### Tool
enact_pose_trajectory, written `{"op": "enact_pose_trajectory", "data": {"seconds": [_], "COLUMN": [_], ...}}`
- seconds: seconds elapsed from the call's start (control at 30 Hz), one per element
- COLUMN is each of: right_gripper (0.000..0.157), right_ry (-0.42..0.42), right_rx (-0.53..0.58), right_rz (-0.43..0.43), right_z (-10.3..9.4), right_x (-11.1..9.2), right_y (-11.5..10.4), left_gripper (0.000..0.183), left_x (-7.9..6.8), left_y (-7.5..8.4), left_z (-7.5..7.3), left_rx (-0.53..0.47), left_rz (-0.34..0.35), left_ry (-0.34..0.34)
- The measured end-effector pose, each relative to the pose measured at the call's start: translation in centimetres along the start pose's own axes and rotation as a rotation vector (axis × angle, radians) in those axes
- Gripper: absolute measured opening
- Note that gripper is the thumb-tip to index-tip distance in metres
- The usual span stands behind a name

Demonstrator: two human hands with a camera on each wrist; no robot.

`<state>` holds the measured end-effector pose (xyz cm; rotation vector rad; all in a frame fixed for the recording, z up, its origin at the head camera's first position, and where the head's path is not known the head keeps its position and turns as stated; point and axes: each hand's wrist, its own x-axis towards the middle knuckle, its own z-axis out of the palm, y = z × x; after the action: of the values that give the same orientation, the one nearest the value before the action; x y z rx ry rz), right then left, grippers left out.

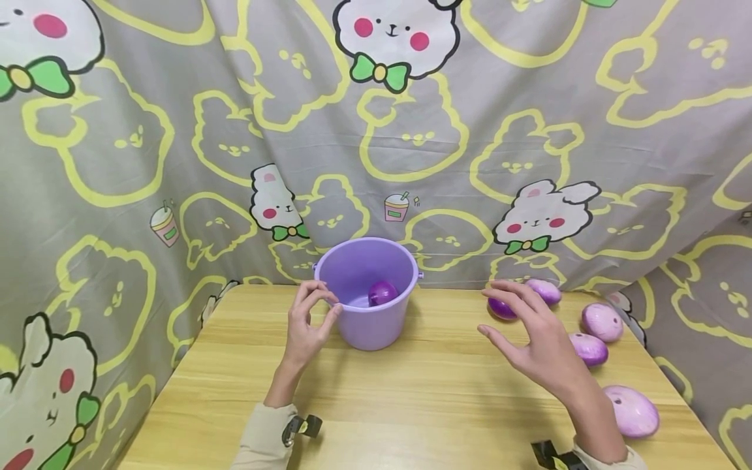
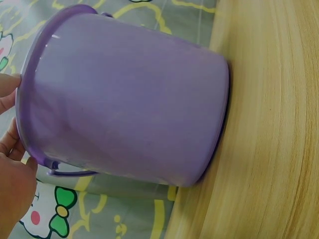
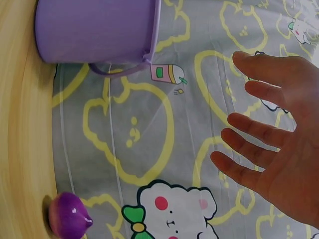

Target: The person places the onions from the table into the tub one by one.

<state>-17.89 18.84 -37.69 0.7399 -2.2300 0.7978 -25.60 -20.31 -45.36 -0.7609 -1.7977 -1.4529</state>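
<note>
Purple bucket, one, is standing beside my left hand, which is pinching its rim, one onion inside. My right hand is hovering spread, empty; five onions are lying beyond and rightward, near table edges.

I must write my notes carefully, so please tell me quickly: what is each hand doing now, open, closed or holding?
Left hand: closed, holding the bucket by its rim.
Right hand: open, holding nothing.
</note>
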Motion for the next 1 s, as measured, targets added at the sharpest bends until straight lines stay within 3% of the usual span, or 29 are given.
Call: {"op": "enact_pose_trajectory", "data": {"seconds": [0.43, 0.67, 1.0], "right_gripper": [0.065, 0.063, 0.072], "right_ry": [-0.002, -0.035, 0.009], "right_rx": [-0.028, -0.034, -0.052], "right_rz": [0.026, 0.103, 0.112], "right_z": [-2.0, -3.1, -4.3], "right_x": [-1.3, -1.8, -2.5], "right_y": [1.6, 2.2, 3.2], "left_gripper": [0.017, 0.015, 0.014], "left_x": [-0.2, -0.2, 0.1], "left_y": [0.0, 0.0, 0.1], "left_z": [0.0, -0.1, 0.0], "left_rx": [0.002, 0.013, 0.012], "left_rz": [0.004, -0.002, -0.01], "left_ry": [0.001, -0.003, 0.002]}}
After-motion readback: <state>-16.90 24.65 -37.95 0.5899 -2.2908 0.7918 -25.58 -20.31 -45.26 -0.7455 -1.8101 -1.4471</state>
